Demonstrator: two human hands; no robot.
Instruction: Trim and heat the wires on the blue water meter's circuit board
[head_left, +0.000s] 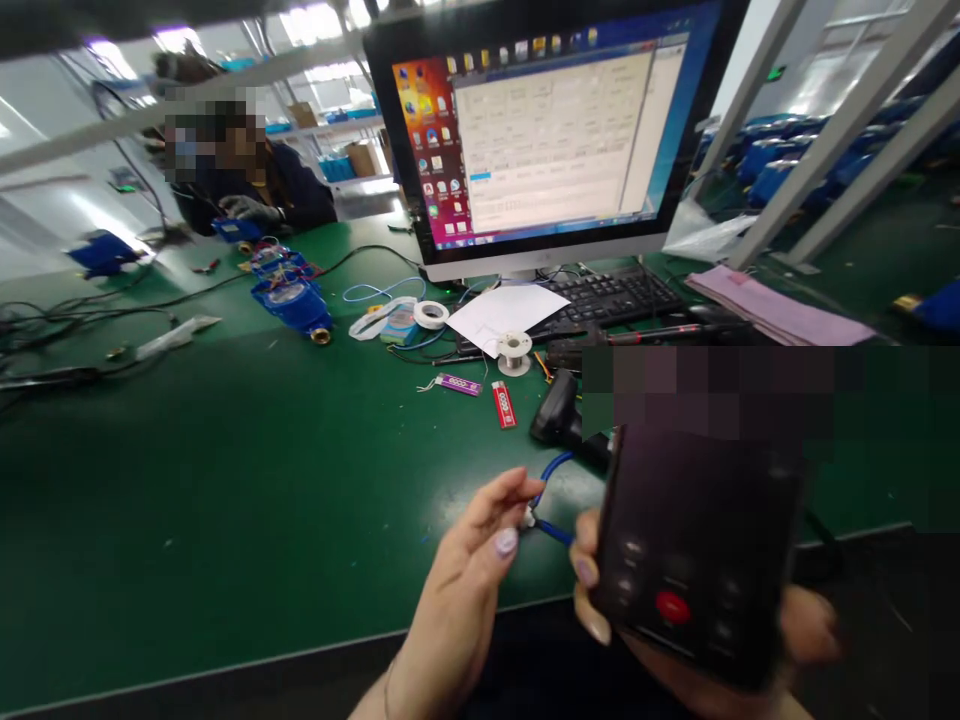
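My right hand [592, 575] is wrapped round a black smartphone [697, 560], held up close at the lower right, with a red round button on its dark screen. The phone looks slightly blurred. Left of it, my left hand [480, 550] is raised over the table's front edge, fingers loosely bent and thumb apart, holding nothing I can see. Just beyond its fingertips runs a blue cable [553, 532]. A black handheld scanner [559, 410] lies behind, partly hidden by the phone. Near it are a red circuit board [504, 405] and a purple circuit board [459, 384].
A monitor [555, 140] stands at the back over a keyboard [615, 300]. Around it lie a solder spool [514, 355], white paper [510, 310], a tape roll [431, 316], pink sheets [780, 305] and a blue meter [292, 300]. Across the green table [225, 500] a person works with gloved hands.
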